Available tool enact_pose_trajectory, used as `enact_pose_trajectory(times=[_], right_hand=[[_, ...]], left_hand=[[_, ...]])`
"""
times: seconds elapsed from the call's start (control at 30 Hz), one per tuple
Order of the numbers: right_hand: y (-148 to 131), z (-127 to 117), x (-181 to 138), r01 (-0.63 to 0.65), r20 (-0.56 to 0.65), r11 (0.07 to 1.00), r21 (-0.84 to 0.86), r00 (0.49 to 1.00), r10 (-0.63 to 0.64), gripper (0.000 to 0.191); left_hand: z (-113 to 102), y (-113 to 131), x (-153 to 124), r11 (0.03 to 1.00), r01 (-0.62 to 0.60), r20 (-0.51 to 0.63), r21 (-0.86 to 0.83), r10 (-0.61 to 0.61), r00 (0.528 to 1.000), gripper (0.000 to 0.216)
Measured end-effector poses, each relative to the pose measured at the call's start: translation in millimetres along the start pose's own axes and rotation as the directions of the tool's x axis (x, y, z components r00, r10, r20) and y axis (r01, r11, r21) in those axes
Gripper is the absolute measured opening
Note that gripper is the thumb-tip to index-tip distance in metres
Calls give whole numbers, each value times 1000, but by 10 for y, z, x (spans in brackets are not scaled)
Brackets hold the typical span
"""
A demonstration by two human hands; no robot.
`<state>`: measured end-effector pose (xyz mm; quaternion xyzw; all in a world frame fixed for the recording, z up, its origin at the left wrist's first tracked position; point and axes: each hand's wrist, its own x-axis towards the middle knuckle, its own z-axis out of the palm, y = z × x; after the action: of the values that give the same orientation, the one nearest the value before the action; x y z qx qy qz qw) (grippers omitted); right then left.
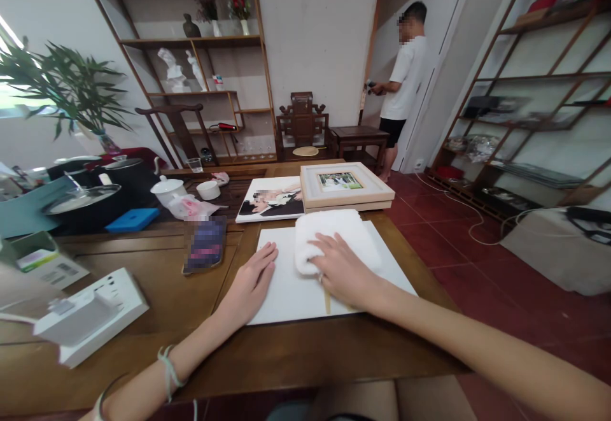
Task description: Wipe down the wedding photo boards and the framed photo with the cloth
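Note:
A white board [281, 287] lies flat near the front edge of the wooden table. On its left edge rests my left hand [251, 279], fingers stretched out and lying flat. My right hand [338, 265] grips a folded white towel [351, 227] on the far part of the board, its fingers curled over the near left side of the cloth. Part of the towel is hidden under that hand. A tan strip [327, 300] shows on the board below my right hand.
Behind the board are a photo print [272, 207] and a pale wooden frame [377, 188]. On the left stand a power strip [119, 306], a blue box [131, 220], a teapot [168, 188] and a dark pan [76, 212]. A person [405, 83] stands by the doorway.

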<state>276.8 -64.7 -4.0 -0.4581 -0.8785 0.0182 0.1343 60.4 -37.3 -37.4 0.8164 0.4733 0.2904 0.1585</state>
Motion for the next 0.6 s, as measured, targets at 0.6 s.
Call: enact_pose_trajectory(times=[0.6], right_hand=[[-72,-13,347,53,12,998,-22,999,-53,29]], left_hand=[[-25,40,7,1000,1,15,6,-1,1000,42]])
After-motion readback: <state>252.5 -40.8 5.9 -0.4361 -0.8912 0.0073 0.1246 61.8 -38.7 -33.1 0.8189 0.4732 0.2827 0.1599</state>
